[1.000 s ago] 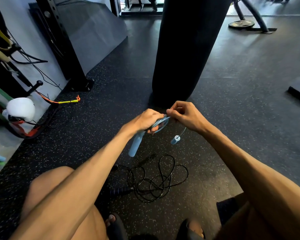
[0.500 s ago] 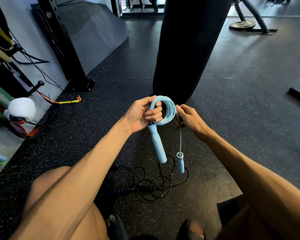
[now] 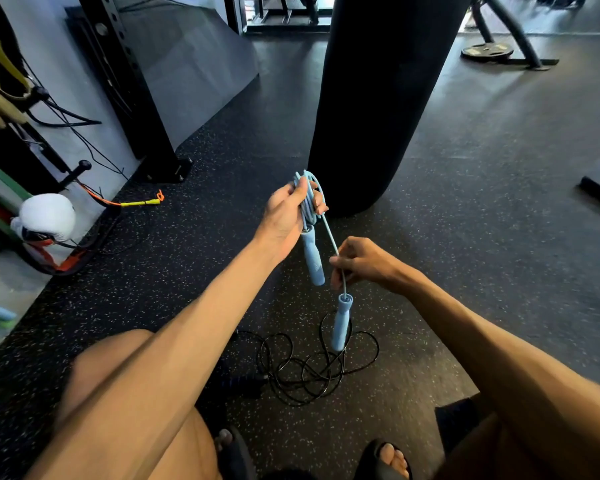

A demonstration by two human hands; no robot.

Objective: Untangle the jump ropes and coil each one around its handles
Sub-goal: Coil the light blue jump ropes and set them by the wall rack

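Blue rope (image 3: 313,258), left hand (image 3: 284,213) gripping, right hand (image 3: 364,261) pinching, bag (image 3: 378,98) ahead

Both bare forearms reach forward and converge on the blue jump rope (image 3: 313,258). The left hand (image 3: 286,213) is at the rope's top end, thumb uppermost, its fingers (image 3: 318,204) curled round the gathered loops. The right hand (image 3: 364,263) sits lower along the rope, knuckles up, and pinches the free strand just above the hanging handle (image 3: 340,322). A bare knee and sandalled toes show below the rope.
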